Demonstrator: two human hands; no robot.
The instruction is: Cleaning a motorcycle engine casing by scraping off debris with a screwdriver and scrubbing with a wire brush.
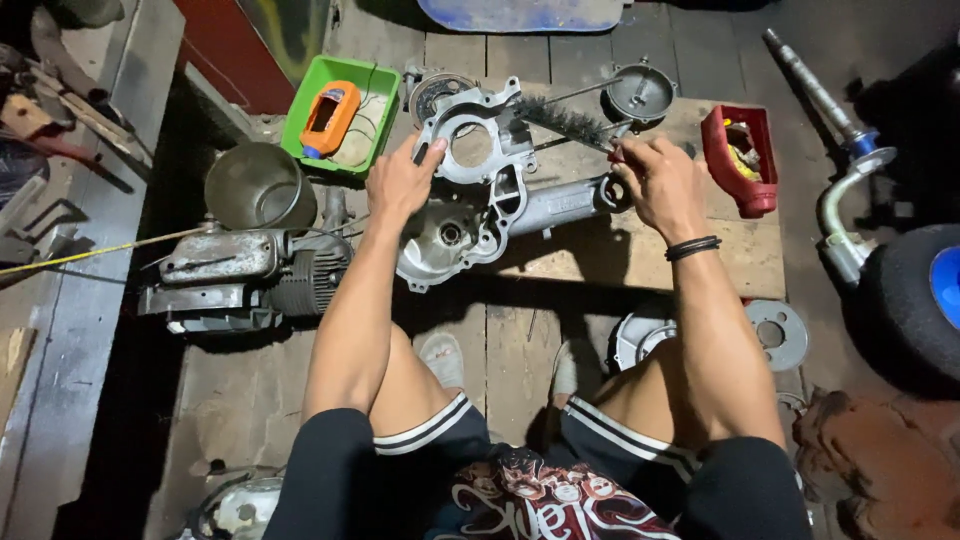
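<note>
Engine casing (490,195) (bare aluminium, crankcase half) lies on a wooden board (640,255) on the plank floor, straight ahead of the person's knees. Left hand (400,180) rests on the casing's upper left edge, fingers curled over the rim, steadying it. Right hand (655,180) has its grip closed round the handle of a wire bottle brush (565,122), bristles over the casing's top. Red tray (742,160) just right of that hand. Green tray (345,115) with orange device upper left; second engine (250,275) left of the casing.
</note>
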